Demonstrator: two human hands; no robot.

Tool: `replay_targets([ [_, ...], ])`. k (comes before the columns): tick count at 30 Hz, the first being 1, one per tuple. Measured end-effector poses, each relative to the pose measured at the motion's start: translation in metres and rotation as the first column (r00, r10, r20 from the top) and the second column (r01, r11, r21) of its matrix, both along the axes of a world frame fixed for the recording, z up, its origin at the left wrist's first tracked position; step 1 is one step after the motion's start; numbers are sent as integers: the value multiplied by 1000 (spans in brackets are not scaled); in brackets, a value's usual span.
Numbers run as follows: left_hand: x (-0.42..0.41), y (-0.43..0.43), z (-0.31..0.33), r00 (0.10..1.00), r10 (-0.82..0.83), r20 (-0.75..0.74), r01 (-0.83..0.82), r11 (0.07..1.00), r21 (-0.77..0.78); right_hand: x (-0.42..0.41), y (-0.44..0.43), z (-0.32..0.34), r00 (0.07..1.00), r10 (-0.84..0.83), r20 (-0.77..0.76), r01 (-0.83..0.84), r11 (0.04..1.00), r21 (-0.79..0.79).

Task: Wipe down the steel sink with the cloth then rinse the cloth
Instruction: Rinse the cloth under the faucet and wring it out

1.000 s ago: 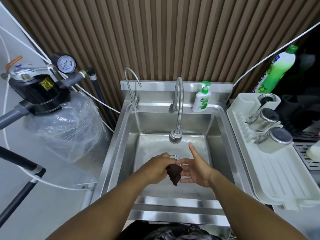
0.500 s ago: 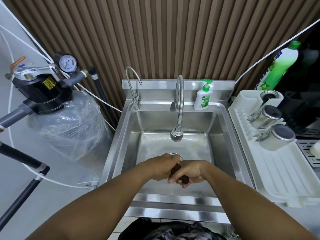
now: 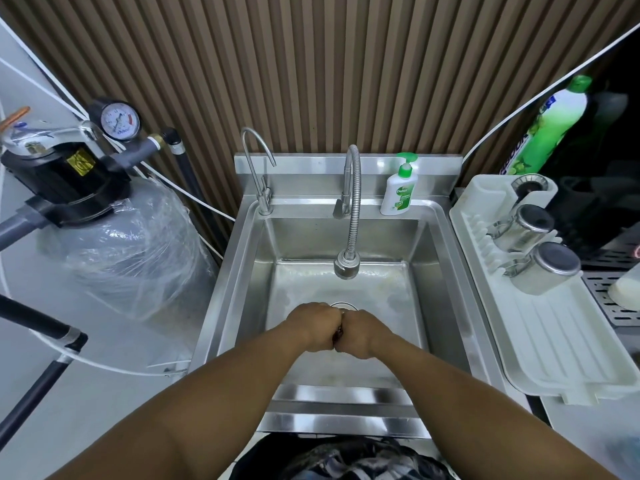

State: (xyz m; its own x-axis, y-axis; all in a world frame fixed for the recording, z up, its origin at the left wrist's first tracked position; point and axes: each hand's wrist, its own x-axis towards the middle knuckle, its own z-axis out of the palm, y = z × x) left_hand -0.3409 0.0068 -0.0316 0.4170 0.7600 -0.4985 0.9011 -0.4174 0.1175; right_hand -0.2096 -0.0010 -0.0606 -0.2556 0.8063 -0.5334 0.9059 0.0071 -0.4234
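Over the middle of the steel sink (image 3: 429, 258) my left hand (image 3: 313, 323) and my right hand (image 3: 360, 332) are pressed fist to fist. Both are closed tightly on the dark brown cloth (image 3: 338, 335). Only a small strip of it shows between the knuckles; the rest is hidden inside the fists. The hands hover above the drain (image 3: 343, 305), in front of the flexible steel faucet (image 3: 348, 265). No water is visibly running from it.
A slim gooseneck tap (image 3: 258, 174) stands at the sink's back left and a soap pump bottle (image 3: 398, 190) at the back right. A white drying rack (image 3: 554, 334) with steel cups (image 3: 543, 268) sits right. A pump and wrapped tank (image 3: 131, 251) stand left.
My right hand, open beside the hanging cloth a second ago, has closed on it. Both fists now squeeze the cloth together, slightly lower in the sink.
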Motion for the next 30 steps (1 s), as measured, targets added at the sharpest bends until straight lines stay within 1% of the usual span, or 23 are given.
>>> replay_targets([
  [3,1,3,0,1000,19,-18,-19,1000,-9,-4,-9,-5,996,-32,80,19,987,159],
  [6,2,7,2,999,28,-25,-29,999,-43,-6,-17,-6,989,-16,149,-34,946,322],
  [8,3,9,0,999,32,-20,-33,998,-49,-5,-21,-8,985,-9,171,-59,918,392],
  [10,2,10,-4,998,59,-6,-59,997,-49,-2,-21,-11,987,0,162,-70,901,428],
  [13,2,11,-12,989,133,67,-127,988,-90,4,-19,-14,996,8,91,-46,900,433],
  [15,2,11,-17,982,153,109,-146,987,-73,9,-19,-15,998,24,50,-44,896,443],
  [17,0,11,-20,982,151,112,-148,988,-30,12,-22,-16,997,79,20,-80,891,447],
  [19,-3,9,-20,989,116,88,-119,993,26,16,-24,-10,993,109,-47,-85,932,353],
  [20,-5,9,-19,994,85,74,-89,994,59,19,-24,-4,985,60,-160,-19,968,249],
  [21,-7,8,-16,997,50,64,-56,994,96,22,-22,3,939,-54,-340,90,992,90],
  [22,-9,7,-12,998,13,61,-21,991,135,27,-19,9,834,-222,-505,197,975,-103],
  [23,-10,5,-7,998,-31,60,20,983,182,33,-14,14,707,-403,-581,275,914,-299],
  [24,-11,4,-3,995,-87,57,71,970,232,40,-9,16,606,-559,-566,309,821,-480],
  [25,-11,3,3,988,-151,42,134,951,279,48,-5,15,540,-665,-517,291,723,-626],
  [26,-10,1,7,977,-210,21,193,928,319,56,-3,12,502,-723,-474,227,639,-735],
  [27,-8,1,12,967,-256,0,240,907,347,61,-2,10,484,-751,-449,138,572,-808],
  [28,-5,0,16,957,-291,-14,275,889,366,63,-4,8,483,-763,-429,45,511,-858],
  [30,-1,-1,22,936,-350,-36,336,857,391,57,-8,8,484,-761,-432,-139,421,-896],
])
